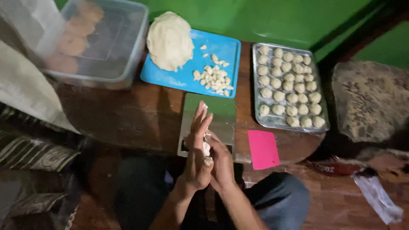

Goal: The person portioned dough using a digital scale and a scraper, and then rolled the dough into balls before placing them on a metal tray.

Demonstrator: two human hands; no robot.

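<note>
My left hand (198, 147) and my right hand (221, 159) are pressed palm to palm over the near table edge, with a small pale piece of dough (206, 148) squeezed between them. Just beyond the hands lies a small kitchen scale (215, 113) with a green top. Farther back, a blue cutting board (221, 49) carries a large mound of dough (169, 40) and several small cut dough pieces (215, 76). To the right, a metal tray (257, 87) is filled with several rolled dough balls (289, 85).
A pink plastic scraper (263, 149) lies at the table's near right edge. A clear plastic container (104, 47) with brown round items stands back left. A patterned cloth (25, 149) is at left, a rough stone slab (370, 100) at right, and my knees are below the table.
</note>
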